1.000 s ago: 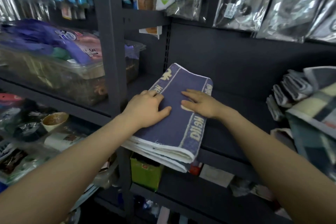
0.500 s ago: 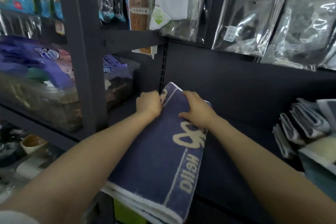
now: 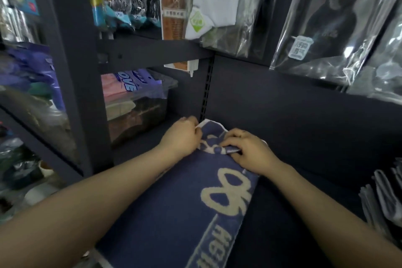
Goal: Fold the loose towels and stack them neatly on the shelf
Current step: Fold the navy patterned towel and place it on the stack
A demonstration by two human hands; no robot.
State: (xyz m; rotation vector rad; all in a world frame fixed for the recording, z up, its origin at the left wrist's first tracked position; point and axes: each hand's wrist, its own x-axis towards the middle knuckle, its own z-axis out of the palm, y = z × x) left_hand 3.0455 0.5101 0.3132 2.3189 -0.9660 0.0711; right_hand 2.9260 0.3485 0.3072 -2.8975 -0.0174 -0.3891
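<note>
My forearms hide the near end of the folded blue towel point(image 3: 174, 213) lying on the dark shelf point(image 3: 304, 159), while my left hand point(image 3: 181, 137) and right hand point(image 3: 250, 152) pinch its bunched far edge, fingertips mostly hidden.

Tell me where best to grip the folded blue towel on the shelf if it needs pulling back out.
Probably the near folded end of the blue towel, from the front. It lies flat, lengthwise into the shelf, its far end bunched at the back panel under the left hand and right hand.
</note>
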